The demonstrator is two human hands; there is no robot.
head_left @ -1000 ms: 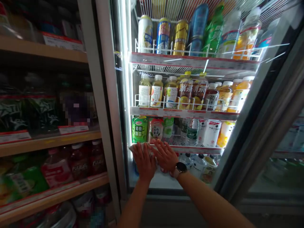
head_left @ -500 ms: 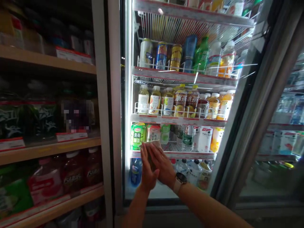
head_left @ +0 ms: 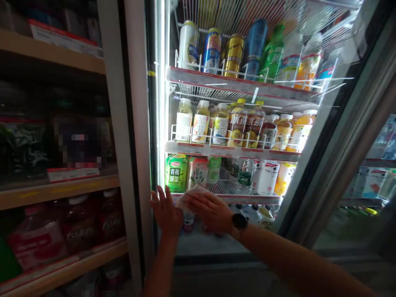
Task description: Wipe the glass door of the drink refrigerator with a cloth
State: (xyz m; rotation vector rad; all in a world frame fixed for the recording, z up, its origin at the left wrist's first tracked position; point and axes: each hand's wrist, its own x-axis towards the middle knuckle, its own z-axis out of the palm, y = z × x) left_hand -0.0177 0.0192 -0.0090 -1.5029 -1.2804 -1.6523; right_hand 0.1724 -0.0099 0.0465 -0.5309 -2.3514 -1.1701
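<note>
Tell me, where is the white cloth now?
The white cloth lies under the right hand, on the front edge of the third shelf, just below the pink-label bottle.

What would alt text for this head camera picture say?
A person's right hand presses a pale cloth on the front edge of a lit drinks fridge shelf, left hand open beside it. Bottles and cans fill the shelves above.

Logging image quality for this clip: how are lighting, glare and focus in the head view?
Head view: the cooler's light strip glares white and lights the bottles sharply; the wooden shelves at left stay dim and soft, one patch pixelated; the left hand and right hand are slightly motion-blurred; edges bow with wide-angle distortion.
</note>
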